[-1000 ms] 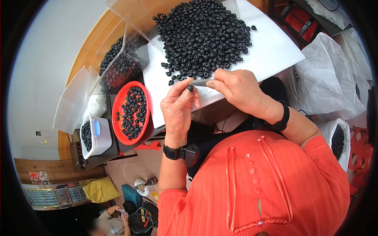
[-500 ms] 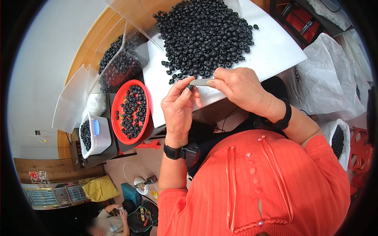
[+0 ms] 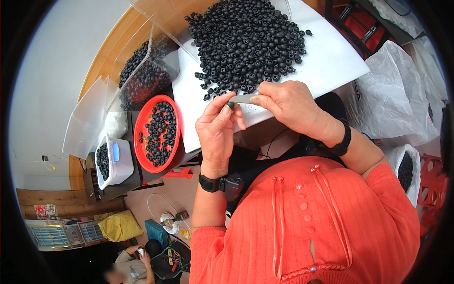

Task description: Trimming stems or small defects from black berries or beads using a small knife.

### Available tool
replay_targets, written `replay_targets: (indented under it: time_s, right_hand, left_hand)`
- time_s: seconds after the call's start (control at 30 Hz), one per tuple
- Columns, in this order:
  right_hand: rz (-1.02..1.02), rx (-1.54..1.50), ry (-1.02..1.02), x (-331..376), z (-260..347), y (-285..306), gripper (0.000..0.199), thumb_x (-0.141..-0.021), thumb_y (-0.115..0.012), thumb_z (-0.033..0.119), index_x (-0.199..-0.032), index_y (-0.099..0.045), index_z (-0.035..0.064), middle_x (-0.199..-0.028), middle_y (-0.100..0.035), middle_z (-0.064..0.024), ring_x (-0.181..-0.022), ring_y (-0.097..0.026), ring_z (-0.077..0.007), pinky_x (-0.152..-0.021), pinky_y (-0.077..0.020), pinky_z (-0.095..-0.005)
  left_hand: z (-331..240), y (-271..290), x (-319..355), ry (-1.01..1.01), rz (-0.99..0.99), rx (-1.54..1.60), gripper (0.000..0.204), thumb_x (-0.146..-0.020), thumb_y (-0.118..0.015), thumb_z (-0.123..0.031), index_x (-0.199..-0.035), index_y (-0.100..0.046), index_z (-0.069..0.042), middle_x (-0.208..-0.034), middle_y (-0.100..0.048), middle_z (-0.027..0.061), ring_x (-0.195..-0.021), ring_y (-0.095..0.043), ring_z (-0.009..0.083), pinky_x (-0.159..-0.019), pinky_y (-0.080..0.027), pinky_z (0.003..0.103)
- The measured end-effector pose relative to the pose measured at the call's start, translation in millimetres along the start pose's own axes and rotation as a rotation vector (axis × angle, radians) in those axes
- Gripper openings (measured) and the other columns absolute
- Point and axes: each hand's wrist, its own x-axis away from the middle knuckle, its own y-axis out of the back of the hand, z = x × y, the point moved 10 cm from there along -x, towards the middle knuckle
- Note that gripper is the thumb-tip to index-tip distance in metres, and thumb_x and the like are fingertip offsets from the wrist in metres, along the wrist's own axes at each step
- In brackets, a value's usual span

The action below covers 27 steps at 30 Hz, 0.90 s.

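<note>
Between the thumb and fingers of my left hand [image 3: 215, 130] is a small round black piece [image 3: 230, 105], mostly hidden by the fingertips. My right hand [image 3: 292, 105] is closed around a small knife [image 3: 242, 99], whose handle is covered by the fingers. The grey blade lies against the top of the held piece. Both hands are at the near edge of a white tabletop [image 3: 331, 64]. Just beyond them spreads a large heap of black pieces [image 3: 248, 45], round and hollow, with holes showing in many.
Left of the tabletop are a red round tray [image 3: 138, 137] of black pieces, a white tub [image 3: 124, 168] and a clear bin [image 3: 172, 71], both with more pieces. Plastic bags [image 3: 383, 90] stand at right, near red stools [image 3: 432, 175]. Another person [image 3: 135, 267] sits at lower left.
Hardly anything differs. My left hand has shifted very slightly to the right, and the knife is still at the black piece. The seated person's hands have moved a little.
</note>
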Motion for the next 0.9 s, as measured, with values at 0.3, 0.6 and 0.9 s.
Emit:
replay_targets:
  time_s: [0.3, 0.6, 0.9]
  right_hand:
    - [0.012, 0.021, 0.017, 1, 0, -2, 0.034, -0.096, -0.061, 0.036, -0.077, -0.063, 0.0083, -0.059, -0.063, -0.0118, -0.058, -0.066, -0.0323, -0.052, -0.05, -0.0432]
    - [0.036, 0.044, 0.04, 1, 4, -3, 0.034, -0.096, -0.061, 0.037, -0.077, -0.064, 0.0089, -0.06, -0.063, -0.0109, -0.058, -0.066, -0.0314, -0.052, -0.0498, -0.0425]
    - [-0.013, -0.255, -0.074, 3, -15, 3, 0.031, -0.097, -0.062, 0.034, -0.077, -0.062, 0.0098, -0.06, -0.061, -0.0128, -0.059, -0.063, -0.0344, -0.052, -0.0463, -0.0443]
  left_hand:
    - [2, -1, 1, 0.01, -0.015, 0.067, 0.029, -0.1, -0.056, -0.004, -0.125, -0.061, 0.008, -0.091, -0.066, 0.0166, -0.072, -0.063, 0.0229, -0.066, -0.054, 0.032]
    - [4, -1, 2, -0.021, 0.007, 0.073, 0.027, -0.1, -0.056, -0.005, -0.124, -0.062, 0.007, -0.092, -0.066, 0.0162, -0.071, -0.063, 0.0228, -0.064, -0.054, 0.032]
    - [1, -4, 1, -0.034, -0.028, 0.062, 0.029, -0.1, -0.056, -0.005, -0.126, -0.062, 0.008, -0.093, -0.065, 0.0153, -0.071, -0.063, 0.0224, -0.064, -0.054, 0.032]
